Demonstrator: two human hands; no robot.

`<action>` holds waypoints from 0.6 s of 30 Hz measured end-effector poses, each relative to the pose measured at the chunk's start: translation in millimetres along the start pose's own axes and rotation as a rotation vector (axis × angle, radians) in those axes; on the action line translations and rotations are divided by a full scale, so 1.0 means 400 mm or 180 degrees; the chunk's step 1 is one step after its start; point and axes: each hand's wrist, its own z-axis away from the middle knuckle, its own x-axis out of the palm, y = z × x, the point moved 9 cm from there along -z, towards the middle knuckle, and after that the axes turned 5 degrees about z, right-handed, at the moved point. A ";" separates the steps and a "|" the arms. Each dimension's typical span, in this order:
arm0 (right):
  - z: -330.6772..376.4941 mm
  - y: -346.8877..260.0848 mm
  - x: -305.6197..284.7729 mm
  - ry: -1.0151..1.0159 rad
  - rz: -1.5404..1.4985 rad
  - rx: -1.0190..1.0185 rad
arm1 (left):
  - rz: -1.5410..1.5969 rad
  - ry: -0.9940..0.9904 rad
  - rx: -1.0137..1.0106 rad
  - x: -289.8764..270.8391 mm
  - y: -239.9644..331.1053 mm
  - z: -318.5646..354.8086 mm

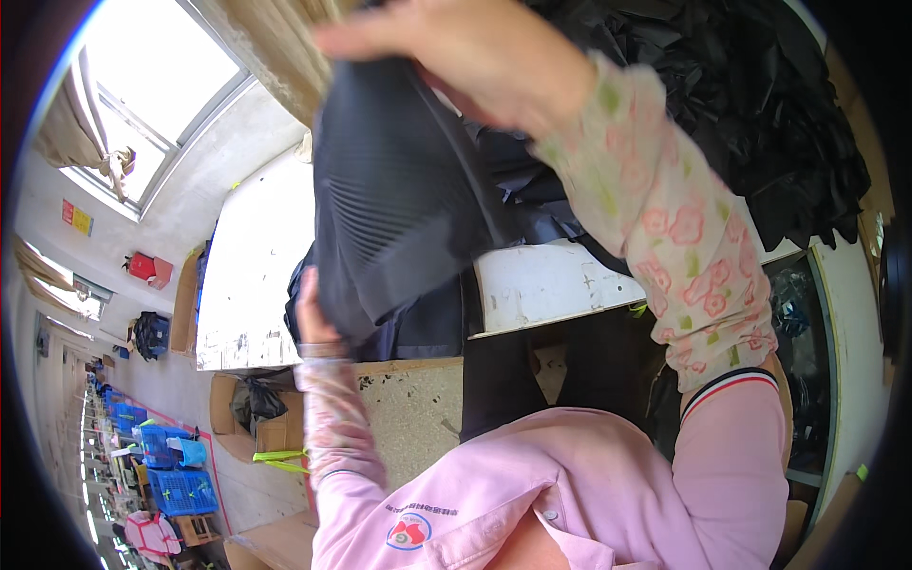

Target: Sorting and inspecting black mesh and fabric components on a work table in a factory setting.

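The right hand [503,62], blurred, is closed on the top edge of a black cloth [399,199], which hangs from it over the near side of a table [252,247]. Below and left of that grip, the left hand [321,328] touches the cloth's lower left edge, thumb up; its other fingers are hidden, so I cannot tell how firmly it holds. Fine ridges ripple across the cloth between the hands. Right of the upper grip lies a large heap of black pieces [703,114]. The table is white, with dark scuffs and specks. Nearer the body, the pink shirt [608,456] bears a round red-and-blue emblem [409,532] with dark lettering above it. Below the left hand, a cardboard box [225,404] holding a black bag [255,404] stands on a speckled floor [408,404]. Farther left are a bright window [161,76], a red-and-yellow wall notice [77,218], its print too small to read, and blue crates [180,492].
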 end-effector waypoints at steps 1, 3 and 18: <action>0.014 0.090 -0.017 -0.0076 0.0262 0.0095 | 0.0039 -0.0057 0.0088 -0.137 0.081 -0.069; 0.067 0.274 -0.080 0.0286 0.0633 -0.0165 | -0.0923 -0.0233 0.0416 -0.197 0.201 -0.130; 0.416 0.992 -0.094 0.1350 0.1757 0.1991 | -0.5387 -0.1827 0.1623 0.141 -0.300 0.057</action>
